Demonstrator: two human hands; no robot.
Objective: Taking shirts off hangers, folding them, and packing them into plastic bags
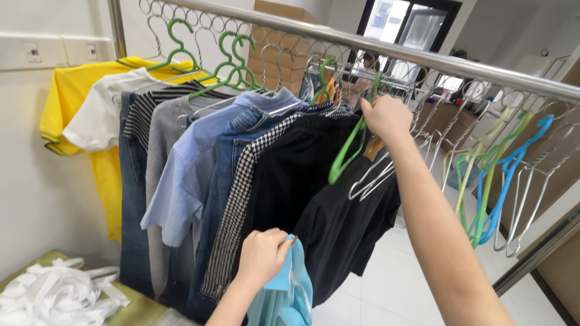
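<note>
White wall [36, 199], pale tiled floor [393, 284], bright window [402, 24] behind.

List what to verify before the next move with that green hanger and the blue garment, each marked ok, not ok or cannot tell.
1. right hand grips the green hanger near its hook: ok.
2. Hanger free of the rail: cannot tell, the hand hides the hook.
3. left hand holds the light blue garment: ok.
4. Garment on the hanger: not ok, they are apart.
5. Hanger clear of the black shirt: cannot tell.
</note>
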